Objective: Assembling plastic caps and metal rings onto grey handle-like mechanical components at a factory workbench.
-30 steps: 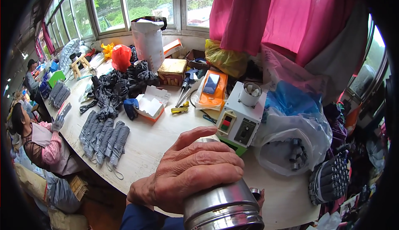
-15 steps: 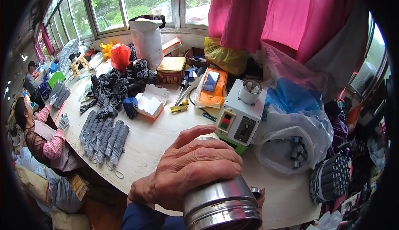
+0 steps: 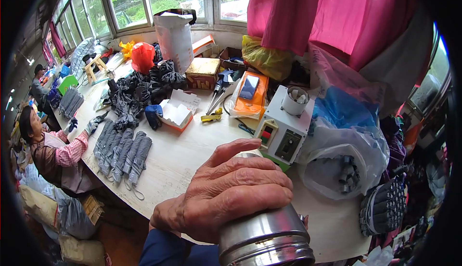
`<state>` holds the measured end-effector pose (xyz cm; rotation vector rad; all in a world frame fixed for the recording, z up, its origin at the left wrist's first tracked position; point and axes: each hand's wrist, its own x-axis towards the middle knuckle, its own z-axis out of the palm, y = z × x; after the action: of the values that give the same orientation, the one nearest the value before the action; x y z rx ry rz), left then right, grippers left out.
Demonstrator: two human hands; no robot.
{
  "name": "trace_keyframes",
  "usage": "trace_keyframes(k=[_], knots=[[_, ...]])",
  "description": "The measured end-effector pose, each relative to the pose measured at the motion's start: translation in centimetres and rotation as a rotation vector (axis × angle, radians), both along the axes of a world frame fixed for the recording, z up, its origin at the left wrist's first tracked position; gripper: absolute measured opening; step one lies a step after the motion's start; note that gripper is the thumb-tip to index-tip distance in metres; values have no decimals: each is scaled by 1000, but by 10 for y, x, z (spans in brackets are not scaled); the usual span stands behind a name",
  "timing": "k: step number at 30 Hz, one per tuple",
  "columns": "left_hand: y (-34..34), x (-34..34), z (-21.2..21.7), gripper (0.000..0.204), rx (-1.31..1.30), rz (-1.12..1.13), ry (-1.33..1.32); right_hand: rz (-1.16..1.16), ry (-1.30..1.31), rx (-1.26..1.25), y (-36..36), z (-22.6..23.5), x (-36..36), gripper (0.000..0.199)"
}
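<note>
"Flask (image 3: 264, 228) first: where is it held?"

"Between five and six o'clock, low in the view, in front of the pale table (image 3: 166, 177). It is tilted, with its ridged neck turned toward the lower edge, where the mouth is largely cut off."

"And the fingers?"

"Those of the left hand (image 3: 226, 189) are laid across the steel body, bent round it and spread only as wide as it needs; the thumb is hidden. Of the right hand (image 3: 306, 221), only a sliver of skin is shown beyond the flask, so whether anything is gripped there cannot be told."

"Which step is in hand, then?"

"A step of holding and tilting, it is judged: the weight seems to be borne by the left hand."

"What is called for by the next move?"

"A firm grip and a slow change of tilt, probably, with the base guided clear of the white machine (image 3: 294, 116) at three o'clock."
</note>
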<state>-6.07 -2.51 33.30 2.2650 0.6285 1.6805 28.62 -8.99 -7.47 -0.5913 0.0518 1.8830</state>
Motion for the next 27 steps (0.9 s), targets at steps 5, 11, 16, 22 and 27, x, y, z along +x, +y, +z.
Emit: trace_keyframes(k=[5, 11, 16, 22, 27], knots=[[3, -4, -1, 45, 19, -41, 28, -4, 12, 13, -1, 1, -2, 70], [0, -6, 3, 47, -19, -92, 36, 5, 4, 22, -1, -2, -1, 69], [-2, -5, 4, 48, -7, -96, 74, 6, -2, 16, -1, -1, -1, 69], [-3, -8, 8, 47, -15, -113, 99, -5, -23, 13, -1, 2, -2, 69], [-5, -6, 9, 45, -10, -114, 98, -9, -31, 9, -1, 3, -3, 69]])
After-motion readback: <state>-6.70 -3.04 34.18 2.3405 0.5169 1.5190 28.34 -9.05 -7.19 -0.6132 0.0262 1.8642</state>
